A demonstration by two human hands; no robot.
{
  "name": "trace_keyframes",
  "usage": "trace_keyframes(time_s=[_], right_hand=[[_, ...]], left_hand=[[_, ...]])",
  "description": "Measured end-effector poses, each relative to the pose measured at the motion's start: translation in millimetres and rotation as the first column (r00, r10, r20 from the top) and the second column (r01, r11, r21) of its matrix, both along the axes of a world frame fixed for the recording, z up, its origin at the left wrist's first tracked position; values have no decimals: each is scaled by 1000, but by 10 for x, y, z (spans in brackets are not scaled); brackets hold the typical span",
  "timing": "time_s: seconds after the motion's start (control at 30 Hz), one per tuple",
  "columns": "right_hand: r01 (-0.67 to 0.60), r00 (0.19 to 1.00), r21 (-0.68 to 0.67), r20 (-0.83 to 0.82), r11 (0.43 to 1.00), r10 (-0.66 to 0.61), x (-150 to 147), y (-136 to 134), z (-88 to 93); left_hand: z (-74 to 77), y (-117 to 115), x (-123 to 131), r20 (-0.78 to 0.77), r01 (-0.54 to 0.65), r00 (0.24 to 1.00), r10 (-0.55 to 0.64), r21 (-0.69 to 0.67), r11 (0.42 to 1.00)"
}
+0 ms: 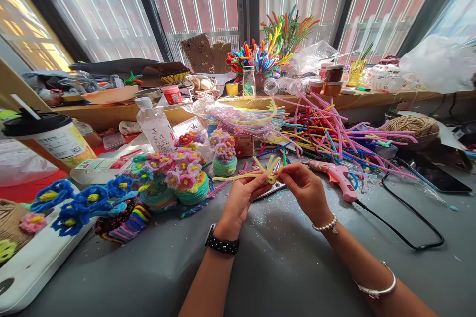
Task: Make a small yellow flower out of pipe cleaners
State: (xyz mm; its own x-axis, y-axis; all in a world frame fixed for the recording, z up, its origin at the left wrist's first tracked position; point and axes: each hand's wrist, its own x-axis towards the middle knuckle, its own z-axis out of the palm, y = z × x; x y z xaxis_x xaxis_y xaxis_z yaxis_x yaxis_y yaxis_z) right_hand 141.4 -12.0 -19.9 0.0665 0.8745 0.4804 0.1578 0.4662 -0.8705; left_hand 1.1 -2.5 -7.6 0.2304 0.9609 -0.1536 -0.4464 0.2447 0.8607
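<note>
Over the middle of the grey table (282,257), raised just clear of it: left hand (240,198) and right hand (305,189), forearms coming in from the lower edge and angled toward each other. Left hand with palm turned inward, wrist slightly bent, fingers curled close, thumb and forefinger pinched on the yellow pipe-cleaner piece (267,171) just below its head. Right hand opposite, back of the hand up, fingertips closed on the same piece from the right side, remaining fingers folded under.

Between the two hands, held off the table: short yellow strands fanning upward, long stem running left past the left thumb.

Black watch strap (222,244) on the left wrist; bead bracelet (326,226) and silver bangle (375,290) on the right arm.

Just right of the right hand, lying on the table: pink glue gun (336,176), black cord (405,237) trailing off it. Left of the left hand: pots of pipe-cleaner flowers (186,181). Further back, toward the window sill: loose heap of coloured pipe cleaners (323,126).
</note>
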Motion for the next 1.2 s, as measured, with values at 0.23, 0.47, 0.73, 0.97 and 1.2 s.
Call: trace_keyframes(time_s=[0.23,0.47,0.73,0.97,1.2], right_hand=[[55,868,379,440,924,-232,41,-30,-10],[-55,709,506,627,861,-323,70,-20,-16],[-102,665,520,669,848,-331,67,-42,1],[47,778,477,533,877,-332,53,-20,10],[-42,643,552,653,833,-401,89,-26,0]], left_hand=[[6,-18,14,-15,-5,1000,5,9,1000],[-6,-27,25,-74,23,997,-20,45,999],[-6,-20,20,-82,-2,997,6,53,999],[-11,2,8,-54,-64,996,65,22,998],[13,-14,20,-116,-7,993,8,13,1000]])
